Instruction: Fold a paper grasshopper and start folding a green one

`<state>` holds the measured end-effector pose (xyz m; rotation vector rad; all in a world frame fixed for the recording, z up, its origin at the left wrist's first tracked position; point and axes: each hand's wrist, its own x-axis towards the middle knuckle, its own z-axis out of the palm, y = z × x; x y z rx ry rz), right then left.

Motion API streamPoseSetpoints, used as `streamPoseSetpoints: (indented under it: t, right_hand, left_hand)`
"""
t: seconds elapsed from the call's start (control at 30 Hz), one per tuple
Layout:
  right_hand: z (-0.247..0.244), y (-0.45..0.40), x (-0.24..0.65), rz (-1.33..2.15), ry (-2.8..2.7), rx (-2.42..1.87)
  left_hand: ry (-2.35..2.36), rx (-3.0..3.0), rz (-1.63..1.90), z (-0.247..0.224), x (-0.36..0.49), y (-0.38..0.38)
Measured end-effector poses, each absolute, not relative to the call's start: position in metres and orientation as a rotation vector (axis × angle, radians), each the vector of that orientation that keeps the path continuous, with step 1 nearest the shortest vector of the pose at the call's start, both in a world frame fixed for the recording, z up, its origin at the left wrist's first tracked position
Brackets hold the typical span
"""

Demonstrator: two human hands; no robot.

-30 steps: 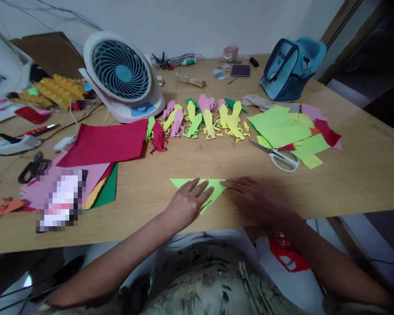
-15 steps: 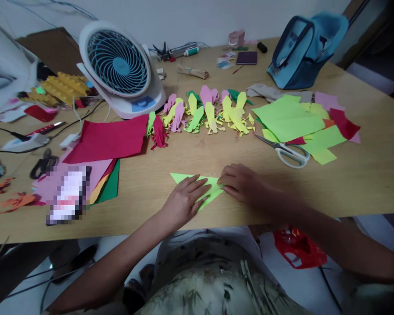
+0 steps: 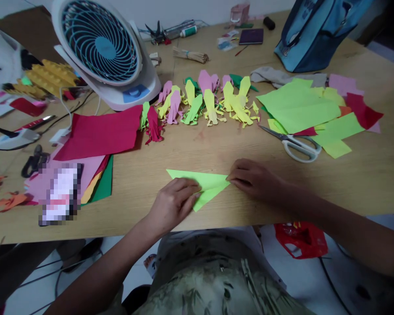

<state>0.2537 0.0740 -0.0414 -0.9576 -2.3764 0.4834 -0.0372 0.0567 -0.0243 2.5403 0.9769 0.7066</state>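
Observation:
A light green sheet of folded paper (image 3: 205,179) lies on the table in front of me, narrowing to a point on its right. My left hand (image 3: 175,203) rests over its left part, fingers bent together and closed on the paper near a fold. At the right tip, my right hand (image 3: 256,177) pinches the paper between thumb and fingers. Beyond my hands stands a row of folded paper figures (image 3: 210,107) in pink, yellow, green and red. Scissors with white handles (image 3: 302,148) lie to the right, beside a pile of light green paper (image 3: 298,107).
On the left are a white fan (image 3: 101,48), a red paper sheet (image 3: 98,133), a phone (image 3: 61,192) on coloured sheets and a power strip (image 3: 15,138). A blue bag (image 3: 318,35) stands at the back right. A red plastic bag (image 3: 300,240) is below the table edge.
My left hand's fingers, spread flat over the paper before, are now drawn together and bent. My right hand stays at the tip. The camera view has shifted slightly.

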Motion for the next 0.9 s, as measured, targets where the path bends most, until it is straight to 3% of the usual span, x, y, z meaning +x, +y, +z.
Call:
streamPoseSetpoints:
  t: [0.43,0.9]
  right_hand:
    - [-0.035,0.073,0.252,0.559,-2.311,-1.191]
    - [-0.032,0.072,0.264,0.755,-2.16,-1.268]
  left_hand:
    - [1.444,2.232,0.57,-0.006,-0.035,0.057]
    - [1.537,2.227,0.602,-0.002,-0.027,0.073]
